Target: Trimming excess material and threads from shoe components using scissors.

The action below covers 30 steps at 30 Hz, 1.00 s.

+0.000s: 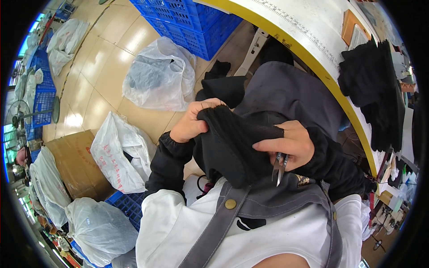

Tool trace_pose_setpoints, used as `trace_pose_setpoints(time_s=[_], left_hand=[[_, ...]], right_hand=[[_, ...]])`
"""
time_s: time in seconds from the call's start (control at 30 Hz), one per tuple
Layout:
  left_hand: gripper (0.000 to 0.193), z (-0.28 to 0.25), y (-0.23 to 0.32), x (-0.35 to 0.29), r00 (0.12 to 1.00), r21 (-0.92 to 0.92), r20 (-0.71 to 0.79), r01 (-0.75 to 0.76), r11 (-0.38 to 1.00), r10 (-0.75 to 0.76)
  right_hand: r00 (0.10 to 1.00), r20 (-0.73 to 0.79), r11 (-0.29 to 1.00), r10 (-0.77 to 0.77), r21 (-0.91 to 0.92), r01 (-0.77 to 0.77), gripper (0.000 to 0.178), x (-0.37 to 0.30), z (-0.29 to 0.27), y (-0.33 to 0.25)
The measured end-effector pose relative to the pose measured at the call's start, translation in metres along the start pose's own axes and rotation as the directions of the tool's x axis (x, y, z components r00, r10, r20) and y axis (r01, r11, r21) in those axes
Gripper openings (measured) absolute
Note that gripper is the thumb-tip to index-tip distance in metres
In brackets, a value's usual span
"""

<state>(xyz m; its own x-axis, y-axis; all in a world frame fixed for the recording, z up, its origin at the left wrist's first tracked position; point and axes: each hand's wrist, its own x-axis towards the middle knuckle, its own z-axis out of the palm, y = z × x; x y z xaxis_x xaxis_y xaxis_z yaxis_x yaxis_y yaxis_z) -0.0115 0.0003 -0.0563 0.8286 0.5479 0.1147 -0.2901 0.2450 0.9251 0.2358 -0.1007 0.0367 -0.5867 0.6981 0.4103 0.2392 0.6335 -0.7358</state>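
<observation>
A piece of black knitted fabric [232, 145] hangs between my two hands, in front of my grey apron [286, 89]. My left hand [190, 123] pinches its upper left edge, where a few loose threads stick up. My right hand [290, 145] grips the fabric's right edge between thumb and fingers. That same hand also carries a small pair of thread snips [279, 167], tucked in the palm with the blades pointing down toward me. The fingertips behind the fabric are hidden.
A white table [313, 31] with a yellow edge curves along the right, bearing a stack of black fabric pieces [373, 89]. Blue crates [192, 31] stand ahead. White plastic bags [158, 73] and a cardboard box [78, 163] sit on the tiled floor to the left.
</observation>
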Motion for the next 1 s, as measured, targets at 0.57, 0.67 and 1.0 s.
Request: trace_pose_setpoints(time_s=[0.57,0.67,1.0], left_hand=[[0.037,0.016,0.05,0.026,0.995,0.576,0.021,-0.093,0.812,0.099],[0.044,0.04,0.032,0.02,0.991,0.419,-0.127,0.008,0.908,0.05],[0.062,0.057,0.036,0.007,0.988,0.634,-0.034,-0.094,0.768,0.149]], right_hand=[[0.824,-0.061,0.814,0.563,0.21,-0.541,0.014,0.029,0.001,0.0],[0.79,-0.094,0.786,0.606,0.221,-0.578,0.012,0.015,0.0,-0.009],[0.813,0.016,0.796,0.582,0.193,-0.573,0.016,-0.001,0.002,-0.032]])
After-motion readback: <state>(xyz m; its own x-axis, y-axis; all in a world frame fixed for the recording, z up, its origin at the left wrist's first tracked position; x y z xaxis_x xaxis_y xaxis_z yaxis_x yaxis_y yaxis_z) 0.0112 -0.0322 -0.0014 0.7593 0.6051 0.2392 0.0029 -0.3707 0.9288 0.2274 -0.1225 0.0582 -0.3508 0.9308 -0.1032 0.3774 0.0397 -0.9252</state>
